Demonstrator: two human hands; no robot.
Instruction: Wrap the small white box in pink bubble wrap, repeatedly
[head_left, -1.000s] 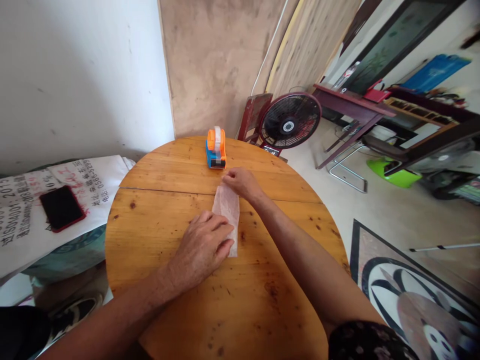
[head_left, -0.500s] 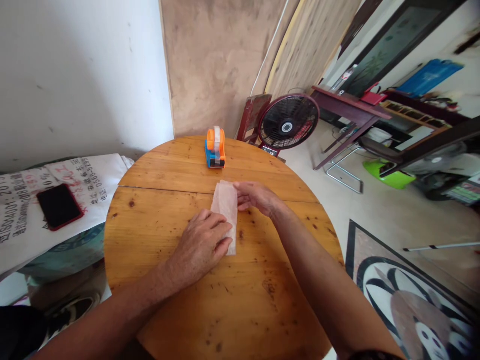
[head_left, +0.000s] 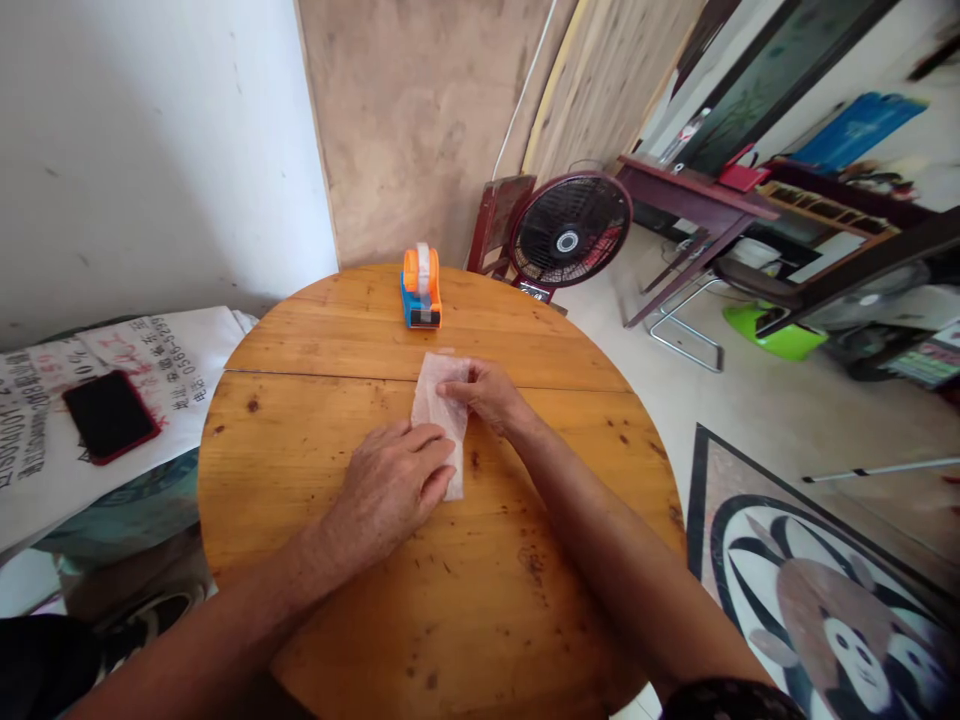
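A thin, whitish, slightly see-through folded sheet (head_left: pixel 433 378) lies lengthwise on the round wooden table (head_left: pixel 480 600); whether it is paper or plastic I cannot tell. My left hand (head_left: pixel 394 475) rests on its lower left part, fingers laid over it and thumb pointing right. My right hand (head_left: pixel 484 395) pinches the upper right edge, with its thumb on top and the other fingers partly hidden behind the sheet. Beyond the sheet stands an orange and blue tape dispenser (head_left: pixel 422 290) holding a roll of clear tape, touched by neither hand.
On the left, a black phone with a red edge (head_left: pixel 111 416) lies on printed white sacking (head_left: pixel 187 345). Past the table's far right edge are a standing fan (head_left: pixel 570 232) and a wooden chair (head_left: pixel 499 225). A dark red desk (head_left: pixel 690 190) stands farther back.
My right hand has closed on the sheet's upper right edge, its thumb now over the top. My left hand stays on the sheet. The whole view has shifted slightly.
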